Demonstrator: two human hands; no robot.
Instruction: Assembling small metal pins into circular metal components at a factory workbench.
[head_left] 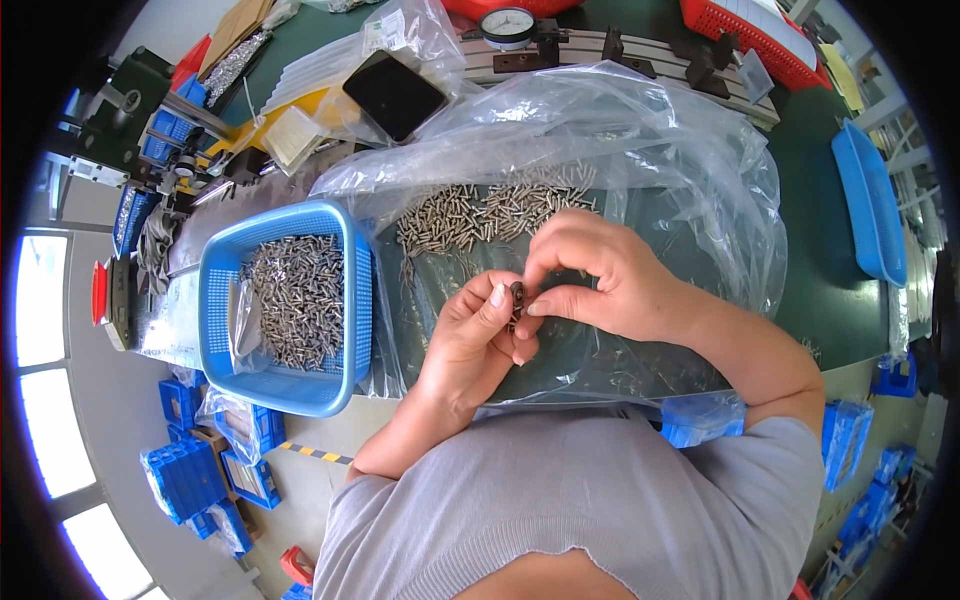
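Leftmost, your blue basket [283, 305] sits on the table [820, 290] and is roughly half covered with small metal pins [298, 298]; a crumpled bit of clear film lies against its left wall. Judged as the finished lot, that is a fair share done.

Centre: your left hand [470, 335] has its grip closed, thumb and fingers pinched on a small dark part [518, 292], with what looks like a few more pins tucked under the fingers; how many, you cannot tell. Your right hand [600, 275] meets it from the right, grip narrow, forefinger and thumb tip touching the same part. So the piece in hand sits between both hands, above the clear plastic bag [640, 150] spread over the table, just right of the basket.

Behind the hands, a loose pile of pins [480, 212] lies on the bag, spread in a band. Judged as the unhandled stock, it looks somewhat smaller than the basket's load, so the work reads as past the midpoint, with a good heap left.

Far right: a second blue tray [870, 200] rests at the table edge, well apart from the hands; its contents are not visible.
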